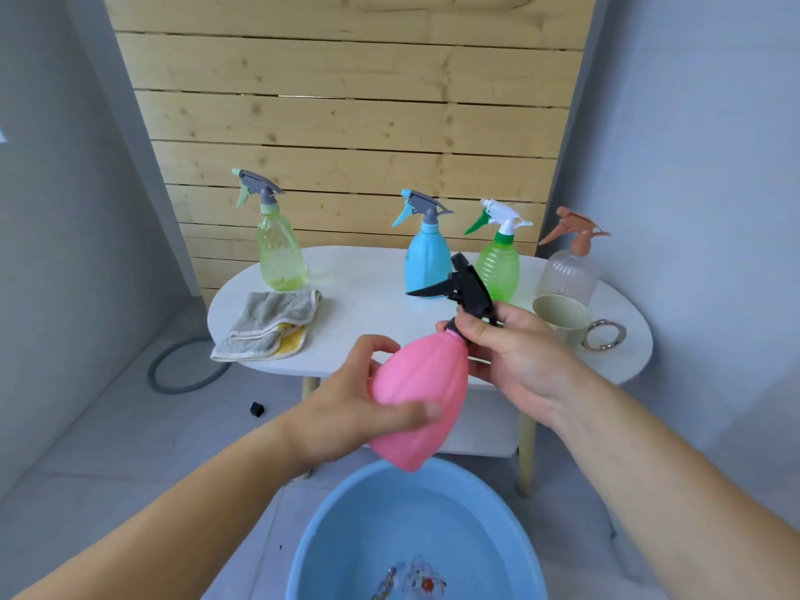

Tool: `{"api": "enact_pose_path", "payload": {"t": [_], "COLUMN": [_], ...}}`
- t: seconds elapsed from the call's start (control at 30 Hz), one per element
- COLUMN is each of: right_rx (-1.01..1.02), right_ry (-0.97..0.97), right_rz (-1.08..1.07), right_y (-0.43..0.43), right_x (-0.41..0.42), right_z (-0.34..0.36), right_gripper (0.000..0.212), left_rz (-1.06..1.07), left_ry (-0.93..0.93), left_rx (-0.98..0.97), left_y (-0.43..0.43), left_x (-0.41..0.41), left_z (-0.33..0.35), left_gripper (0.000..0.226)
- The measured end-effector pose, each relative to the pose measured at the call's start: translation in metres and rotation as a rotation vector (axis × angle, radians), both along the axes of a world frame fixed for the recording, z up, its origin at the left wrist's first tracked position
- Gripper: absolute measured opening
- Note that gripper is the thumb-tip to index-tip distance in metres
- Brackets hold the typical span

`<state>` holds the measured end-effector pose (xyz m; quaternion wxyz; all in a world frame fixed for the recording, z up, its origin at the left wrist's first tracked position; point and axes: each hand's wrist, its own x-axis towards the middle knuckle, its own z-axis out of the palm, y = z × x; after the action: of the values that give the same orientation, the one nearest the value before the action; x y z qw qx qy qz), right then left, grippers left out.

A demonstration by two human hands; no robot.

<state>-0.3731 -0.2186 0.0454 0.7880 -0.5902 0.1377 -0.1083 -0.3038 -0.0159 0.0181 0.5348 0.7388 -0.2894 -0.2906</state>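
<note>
The left forearm point(182, 508), bare, comes in from the near left corner and reaches toward the middle. The right forearm point(666, 465), also bare, comes in from the near right. The left hand point(346, 409) wraps the pink bottle point(420, 383), thumb laid across its near side and fingers curled over its far left side. The right hand point(524, 361), slightly farther off, grips the black spray head point(469, 292) at the neck with curled fingers.

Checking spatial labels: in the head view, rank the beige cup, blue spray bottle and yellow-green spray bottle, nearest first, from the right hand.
1. beige cup, just right of the right hand.
2. blue spray bottle, table's back middle.
3. yellow-green spray bottle, far left.
</note>
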Motion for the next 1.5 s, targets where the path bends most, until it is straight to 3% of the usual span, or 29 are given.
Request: {"api": "enact_pose_path", "payload": {"t": [0.07, 0.13, 0.23, 0.3, 0.37, 0.47, 0.6, 0.73, 0.83, 0.97, 1.17, 1.37, 1.5], "right_rx": [0.023, 0.031, -0.007, -0.03, -0.04, -0.029, -0.007, 0.051, 0.061, 0.032, 0.002, 0.038, 0.109], "right_ry": [-0.013, -0.011, 0.012, 0.026, 0.042, 0.054, 0.056, 0.037, 0.035, 0.042, 0.027, -0.007, -0.014], "right_rz": [0.008, 0.008, -0.001, -0.004, 0.001, 0.015, 0.02, 0.053, 0.057, 0.055, 0.073, 0.153, 0.182], "right_y": [-0.003, -0.005, -0.004, -0.005, -0.005, -0.006, -0.007, -0.009, -0.008, -0.007, -0.012, -0.013, -0.013], "right_x": [-0.004, -0.007, -0.007, -0.005, -0.003, 0.0, 0.006, 0.008, 0.01, 0.014, 0.02, 0.027, 0.031], "right_z": [-0.001, -0.003, -0.009, -0.014, -0.016, -0.018, -0.021, -0.018, -0.02, -0.024, -0.019, -0.011, -0.01], "right_gripper": [0.022, 0.023, 0.017, 0.014, 0.011, 0.01, 0.016, 0.033, 0.031, 0.025, 0.024, 0.04, 0.034], "left_rz": [-0.016, -0.06, -0.109, -0.104, -0.09, -0.07, -0.115, -0.091, -0.094, -0.132, -0.068, -0.027, -0.003], "left_ry": [0.309, 0.466, 0.365, 0.304, 0.379, 0.536, 0.436, 0.565, 0.639, 0.468, 0.503, 0.627, 0.654], "left_rx": [-0.1, -0.142, -0.057, -0.012, -0.041, -0.093, -0.022, -0.07, -0.115, -0.041, -0.086, -0.118, -0.157], "left_y": [0.001, 0.002, -0.002, -0.005, -0.008, -0.008, -0.01, -0.01, -0.008, -0.011, -0.006, -0.005, -0.003], "left_x": [0.003, 0.005, 0.007, 0.01, 0.012, 0.017, 0.018, 0.021, 0.02, 0.017, 0.025, 0.028, 0.031], "left_z": [-0.002, -0.006, -0.013, -0.017, -0.021, -0.027, -0.027, -0.027, -0.027, -0.026, -0.024, -0.028, -0.03], "left_gripper": [0.08, 0.081, 0.101, 0.095, 0.082, 0.082, 0.106, 0.086, 0.091, 0.109, 0.077, 0.084, 0.087]}}
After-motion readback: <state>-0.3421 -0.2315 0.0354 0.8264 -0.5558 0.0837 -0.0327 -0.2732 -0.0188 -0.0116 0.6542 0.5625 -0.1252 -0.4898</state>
